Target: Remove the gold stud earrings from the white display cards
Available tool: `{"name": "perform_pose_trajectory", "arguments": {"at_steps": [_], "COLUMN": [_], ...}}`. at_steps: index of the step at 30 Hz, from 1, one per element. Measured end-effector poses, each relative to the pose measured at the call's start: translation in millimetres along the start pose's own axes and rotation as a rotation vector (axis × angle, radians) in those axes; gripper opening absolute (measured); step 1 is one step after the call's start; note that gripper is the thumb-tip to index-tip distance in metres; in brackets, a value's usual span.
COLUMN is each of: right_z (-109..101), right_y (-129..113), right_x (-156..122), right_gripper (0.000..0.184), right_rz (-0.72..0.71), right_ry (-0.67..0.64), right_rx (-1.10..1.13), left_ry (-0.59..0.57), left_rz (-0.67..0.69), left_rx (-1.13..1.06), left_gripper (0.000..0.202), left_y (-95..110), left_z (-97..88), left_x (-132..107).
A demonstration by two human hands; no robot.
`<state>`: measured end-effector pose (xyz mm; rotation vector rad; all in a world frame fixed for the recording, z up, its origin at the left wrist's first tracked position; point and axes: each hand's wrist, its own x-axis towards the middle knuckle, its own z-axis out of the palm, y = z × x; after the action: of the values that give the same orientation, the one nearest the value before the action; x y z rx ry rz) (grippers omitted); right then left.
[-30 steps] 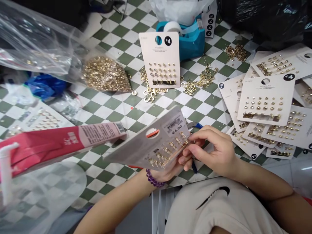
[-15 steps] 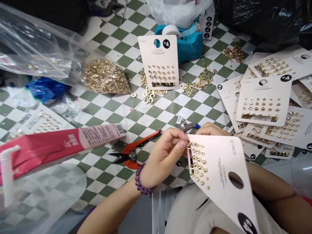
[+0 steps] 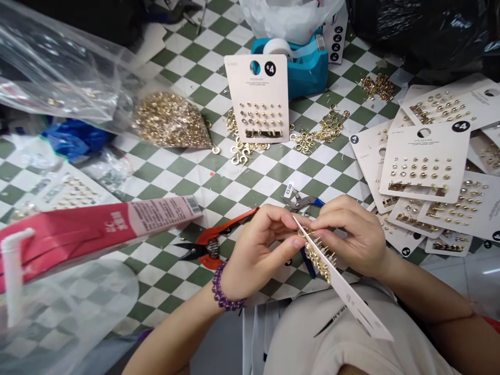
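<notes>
Left hand (image 3: 255, 255) clamps the 11-o'clock end of a pale-pink cardboard earring card (image 3: 349, 296), at 4–5 o'clock in view; right hand (image 3: 353, 239) touches its back, closure unclear. Gold studs (image 3: 318, 263) mounted; remainder: cannot tell.

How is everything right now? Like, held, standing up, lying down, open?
Held earring card: tilted, nearly edge-on
Left hand: pinching that card
Right hand: touching it too
Blue-handled pliers: lying, jaws apart
Orange-handled cutters: lying open
Display card: standing upright
Tape dispenser: loaded
Right-side cards: piled, overlapping
Clear bag: holding gold pieces
</notes>
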<state>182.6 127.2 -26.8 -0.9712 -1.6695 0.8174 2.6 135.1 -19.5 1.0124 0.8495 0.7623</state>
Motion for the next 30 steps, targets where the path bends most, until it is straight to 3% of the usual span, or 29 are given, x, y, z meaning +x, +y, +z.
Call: {"name": "perform_pose_trajectory", "arguments": {"at_steps": [5, 18, 24, 30], "right_z": [-0.6, 0.7, -6.6, -8.5], "right_y": [0.0, -0.3, -5.4, -6.1], "right_x": [-1.6, -3.2, -3.2, -3.6], "right_gripper": [0.004, 0.004, 0.007, 0.006], "right_rz": [0.047, 0.149, 0.293, 0.308], "right_ry": [-0.005, -0.052, -0.120, -0.202], "right_rx": [0.007, -0.024, 0.001, 0.056], "left_ry": [0.047, -0.027, -0.218, -0.276], "left_rz": [0.004, 0.133, 0.151, 0.109], "left_rx": [0.148, 0.457, 0.651, 0.683], "left_gripper": [0.013, 0.012, 0.008, 0.009], "left_y": [-0.1, 1.5, 16.0, 19.6], "left_z": [-3.3, -7.7, -15.2, -15.0], "left_x": [5.0, 10.2, 9.3, 7.2]}}
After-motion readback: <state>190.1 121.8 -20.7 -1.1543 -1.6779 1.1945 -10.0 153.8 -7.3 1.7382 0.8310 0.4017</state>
